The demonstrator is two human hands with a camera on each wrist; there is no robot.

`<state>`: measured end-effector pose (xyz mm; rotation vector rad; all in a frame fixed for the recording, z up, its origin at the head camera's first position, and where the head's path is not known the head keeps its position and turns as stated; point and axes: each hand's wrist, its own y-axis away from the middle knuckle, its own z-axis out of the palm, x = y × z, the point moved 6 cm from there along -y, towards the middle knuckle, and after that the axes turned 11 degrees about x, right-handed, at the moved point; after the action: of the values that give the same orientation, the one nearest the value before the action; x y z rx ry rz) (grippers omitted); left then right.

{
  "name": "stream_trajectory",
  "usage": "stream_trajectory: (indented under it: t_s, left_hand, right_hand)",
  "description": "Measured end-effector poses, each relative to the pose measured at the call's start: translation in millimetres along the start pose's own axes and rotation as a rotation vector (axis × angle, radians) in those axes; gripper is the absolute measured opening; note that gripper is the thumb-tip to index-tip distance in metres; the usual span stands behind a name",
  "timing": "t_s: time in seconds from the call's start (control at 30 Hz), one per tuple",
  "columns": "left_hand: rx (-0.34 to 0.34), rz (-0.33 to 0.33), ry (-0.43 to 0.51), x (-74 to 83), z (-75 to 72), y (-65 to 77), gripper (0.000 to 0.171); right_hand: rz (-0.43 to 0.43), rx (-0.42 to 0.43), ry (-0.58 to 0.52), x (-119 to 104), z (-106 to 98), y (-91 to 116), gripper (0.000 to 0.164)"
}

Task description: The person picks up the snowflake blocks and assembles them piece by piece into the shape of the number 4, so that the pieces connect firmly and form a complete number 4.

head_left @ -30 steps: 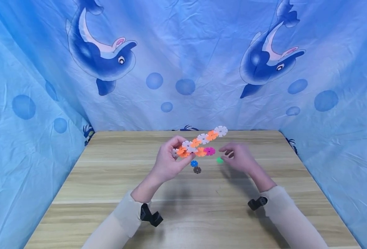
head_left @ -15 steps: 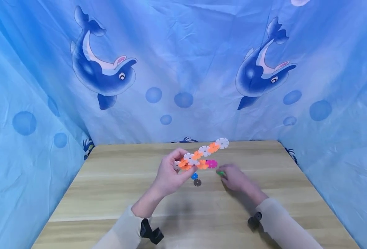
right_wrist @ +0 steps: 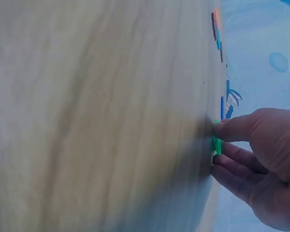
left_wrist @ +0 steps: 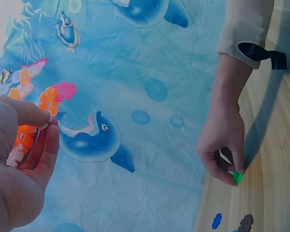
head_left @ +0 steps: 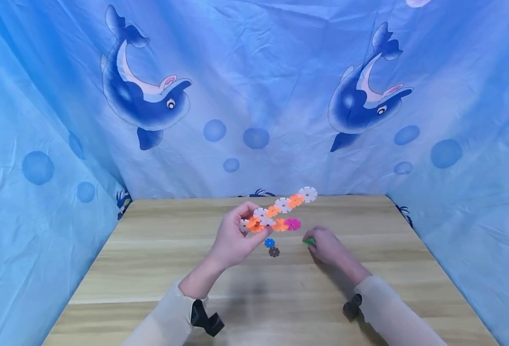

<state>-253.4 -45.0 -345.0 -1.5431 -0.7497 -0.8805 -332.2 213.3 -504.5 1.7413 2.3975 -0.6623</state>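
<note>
My left hand (head_left: 237, 236) holds up a chain of joined snowflake discs (head_left: 284, 205) in white and orange, pinched between thumb and fingers. One branch slants up to a white disc at its tip; a lower branch ends in a pink disc (head_left: 293, 224). Part of the chain is hidden by the fingers in the left wrist view. Right of it, down at the tabletop, my right hand (head_left: 329, 246) pinches a green snowflake disc (right_wrist: 217, 140) between thumb and fingertips. A blue disc (head_left: 269, 243) and a dark brown disc (head_left: 273, 252) lie on the table between the hands.
The wooden table (head_left: 159, 269) reaches back to a blue dolphin-print cloth (head_left: 254, 86), which also hangs along both sides. Each wrist wears a black camera mount, such as the left one (head_left: 207, 318).
My right hand has come down onto the green disc and now pinches it. The left hand keeps its grip on the chain, nearly in place. The head view has tilted up a little.
</note>
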Motion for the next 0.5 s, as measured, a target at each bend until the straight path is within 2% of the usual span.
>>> stream_trajectory:
  t_s: [0.17,0.3,0.4,0.5]
  left_hand:
    - [0.001,-0.024,0.007,-3.2,-4.1,0.0,0.026]
    - [0.007,-0.018,0.001,-4.2,-8.5,-1.6,0.026]
    - [0.013,-0.011,-0.007,-4.9,-11.2,-4.0,0.026]
    - [0.018,0.001,-0.011,-4.1,-11.9,-7.5,0.027]
  right_hand:
    - [0.064,0.024,-0.092,6,3,3,0.021]
    - [0.111,0.049,-0.185,8,-3,5,0.019]
    - [0.137,0.092,-0.261,6,-20,4,0.021]
    - [0.145,0.176,-0.324,-3,-47,1,0.021]
